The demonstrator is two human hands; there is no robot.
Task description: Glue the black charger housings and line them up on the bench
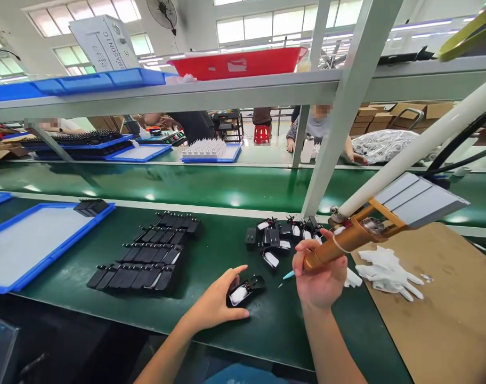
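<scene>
My left hand [217,301] is around a small black plastic housing [257,284] with a white insert, on the green bench. Its thumb and index finger are spread to either side of the part; whether they touch it is hard to tell. Raised over the bench, my right hand [321,277] grips the lower end of a copper-coloured cylindrical tool [333,248]. A grey slatted plate [419,200] is fixed to the tool's upper end. Just left of that hand shows a light-blue, pen-like thing [289,275]. Behind it lie loose black housings [272,236], several with white inserts.
Rows of black housings [147,253] lie left of my hands, beside a blue-rimmed tray [63,264]. White gloves [387,271] rest on brown cardboard [438,314] at right. A slanted metal post [334,133] and white tube [419,141] cross the space ahead. A person's hand [358,158] shows opposite.
</scene>
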